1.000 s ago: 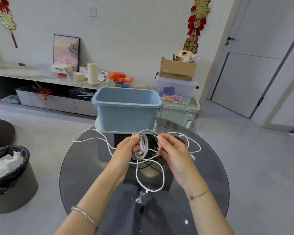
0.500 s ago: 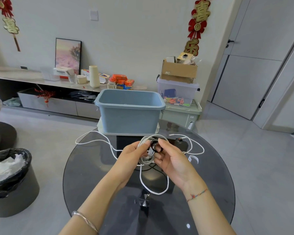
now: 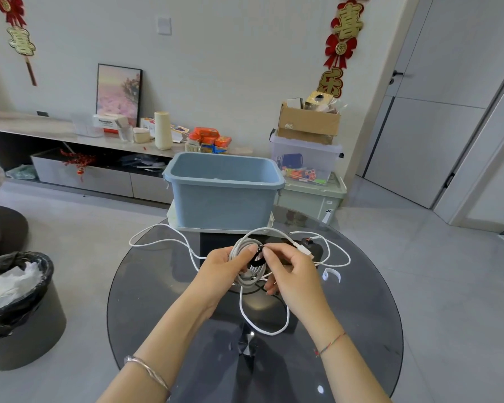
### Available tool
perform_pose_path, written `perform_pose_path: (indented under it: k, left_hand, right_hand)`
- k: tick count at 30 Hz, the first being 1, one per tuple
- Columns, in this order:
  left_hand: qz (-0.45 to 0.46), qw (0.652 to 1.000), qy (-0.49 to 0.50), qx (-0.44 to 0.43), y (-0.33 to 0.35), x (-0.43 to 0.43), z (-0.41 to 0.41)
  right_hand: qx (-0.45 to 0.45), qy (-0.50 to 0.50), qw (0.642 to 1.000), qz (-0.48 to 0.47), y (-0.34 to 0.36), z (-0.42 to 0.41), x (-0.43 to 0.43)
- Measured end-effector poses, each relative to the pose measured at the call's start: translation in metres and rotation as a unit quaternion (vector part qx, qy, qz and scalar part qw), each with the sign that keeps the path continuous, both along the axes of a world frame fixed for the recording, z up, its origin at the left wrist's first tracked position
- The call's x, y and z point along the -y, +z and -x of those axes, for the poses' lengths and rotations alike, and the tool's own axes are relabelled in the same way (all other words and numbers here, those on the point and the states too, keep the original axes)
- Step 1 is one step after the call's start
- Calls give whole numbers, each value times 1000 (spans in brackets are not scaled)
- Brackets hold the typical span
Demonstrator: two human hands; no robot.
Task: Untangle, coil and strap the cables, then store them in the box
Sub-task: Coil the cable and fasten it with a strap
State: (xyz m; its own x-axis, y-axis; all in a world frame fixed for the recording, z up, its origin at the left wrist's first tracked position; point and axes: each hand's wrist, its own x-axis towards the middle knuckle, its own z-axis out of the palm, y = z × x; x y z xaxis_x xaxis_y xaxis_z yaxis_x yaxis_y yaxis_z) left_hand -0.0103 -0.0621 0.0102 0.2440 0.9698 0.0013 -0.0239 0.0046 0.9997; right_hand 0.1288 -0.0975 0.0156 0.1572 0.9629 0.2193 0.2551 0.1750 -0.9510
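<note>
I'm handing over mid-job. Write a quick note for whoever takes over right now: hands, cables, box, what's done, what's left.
Left hand: grips the white cable coil above the glass table.
Right hand: its fingers pinch a black strap at the coil.
Blue box: open, at the table's far edge; no cable shows inside from this angle.
Done: one bundle is coiled.
Left: close the strap, coil the loose white cable spread over the table, then box everything. A white strap lies on the glass to the right.
</note>
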Motion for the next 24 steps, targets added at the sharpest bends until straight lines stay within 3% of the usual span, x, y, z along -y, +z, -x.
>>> perform_pose_path:
  k: [9,17,22,24]
  left_hand:
    - [9,999,-1,-34,1,2,5]
    - [-19,998,-53,-27,3,2,8]
    - [-46,995,-77,-52,1,3,7]
    - [-53,993,-81,-60,0,3,5]
  right_hand:
    - [188,-19,976,-112,-4,-7,0]
    - [92,-9,995,-48,-4,-6,3]
    - [-54,-5,998,44,-4,-8,1]
    - [-45,-7,998,32,-5,-9,-1]
